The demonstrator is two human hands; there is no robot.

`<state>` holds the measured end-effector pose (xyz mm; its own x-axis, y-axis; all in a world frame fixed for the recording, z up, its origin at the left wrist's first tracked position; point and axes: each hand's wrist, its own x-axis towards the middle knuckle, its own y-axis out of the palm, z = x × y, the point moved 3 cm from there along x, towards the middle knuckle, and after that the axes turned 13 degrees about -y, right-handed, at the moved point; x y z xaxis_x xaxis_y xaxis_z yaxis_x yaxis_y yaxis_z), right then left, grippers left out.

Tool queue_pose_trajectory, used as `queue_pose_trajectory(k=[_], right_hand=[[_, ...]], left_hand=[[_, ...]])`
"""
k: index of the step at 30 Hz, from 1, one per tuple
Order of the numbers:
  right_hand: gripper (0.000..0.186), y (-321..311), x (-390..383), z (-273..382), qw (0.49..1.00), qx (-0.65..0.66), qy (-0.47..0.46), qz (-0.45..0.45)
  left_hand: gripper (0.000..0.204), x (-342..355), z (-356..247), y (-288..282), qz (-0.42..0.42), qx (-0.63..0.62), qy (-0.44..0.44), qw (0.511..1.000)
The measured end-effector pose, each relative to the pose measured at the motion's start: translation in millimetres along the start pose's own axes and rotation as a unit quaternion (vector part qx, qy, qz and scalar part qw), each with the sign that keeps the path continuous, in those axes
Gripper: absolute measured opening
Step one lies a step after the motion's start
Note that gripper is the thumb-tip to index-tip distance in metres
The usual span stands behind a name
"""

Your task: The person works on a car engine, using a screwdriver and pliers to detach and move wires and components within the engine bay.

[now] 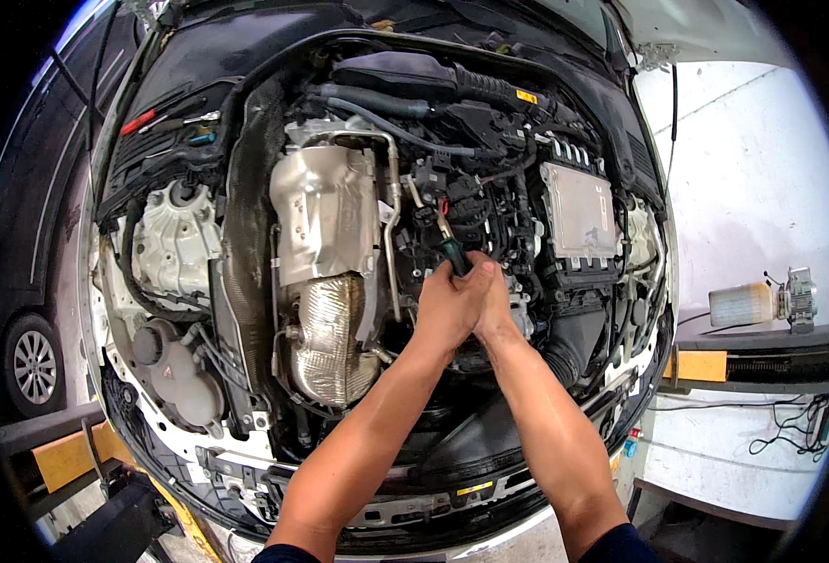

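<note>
Over the middle of the engine, my left hand and my right hand are together, fingers closed around a hand tool with a dark green handle. The tool's metal front end points away from me, down among black hoses and connectors. Its tip meets or lies beside a small red part; whether it grips that part I cannot tell. Left of the hands runs a thin metal pipe, beside a silver heat shield. Below that shield sits a crinkled foil-wrapped housing.
A flat silver control unit is right of the hands. A black ribbed hose curves below it. Tools with red and blue handles, including a red-handled one, lie at the far left. A white reservoir stands front left.
</note>
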<state>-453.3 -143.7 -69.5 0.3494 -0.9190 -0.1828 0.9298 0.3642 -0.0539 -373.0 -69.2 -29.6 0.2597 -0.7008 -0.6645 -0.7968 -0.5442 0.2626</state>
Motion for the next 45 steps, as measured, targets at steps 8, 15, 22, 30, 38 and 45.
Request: queue_pose_trajectory(k=[8, 15, 22, 30, 38, 45], right_hand=[[0.040, 5.9, 2.4, -30.1, 0.979, 0.195, 0.032, -0.055], [0.054, -8.3, 0.3, 65.2, 0.787, -0.515, -0.287, 0.184], [0.044, -4.1, 26.9, 122.6, 0.863, -0.366, 0.060, 0.344], [0.105, 45.5, -42.7, 53.9, 0.950, -0.217, -0.014, 0.224], [0.065, 48.0, -31.3, 95.5, 0.960, -0.081, 0.088, 0.252], [0.096, 22.8, -145.9, 51.4, 0.992, -0.067, -0.001, 0.107]], left_hand=[[0.034, 8.0, 0.7, -2.7, -0.093, 0.074, 0.010, 0.993], [0.042, 5.4, -9.0, 6.6, 0.046, -0.106, -0.026, 0.993], [0.031, 10.4, -27.4, 26.3, 0.130, -0.241, -0.103, 0.956], [0.034, -13.1, -25.5, -60.6, 0.050, 0.094, -0.067, 0.992], [0.030, -11.0, -86.0, -47.1, 0.185, 0.177, -0.136, 0.957], [0.024, -52.4, -20.2, -77.9, 0.142, 0.278, -0.152, 0.938]])
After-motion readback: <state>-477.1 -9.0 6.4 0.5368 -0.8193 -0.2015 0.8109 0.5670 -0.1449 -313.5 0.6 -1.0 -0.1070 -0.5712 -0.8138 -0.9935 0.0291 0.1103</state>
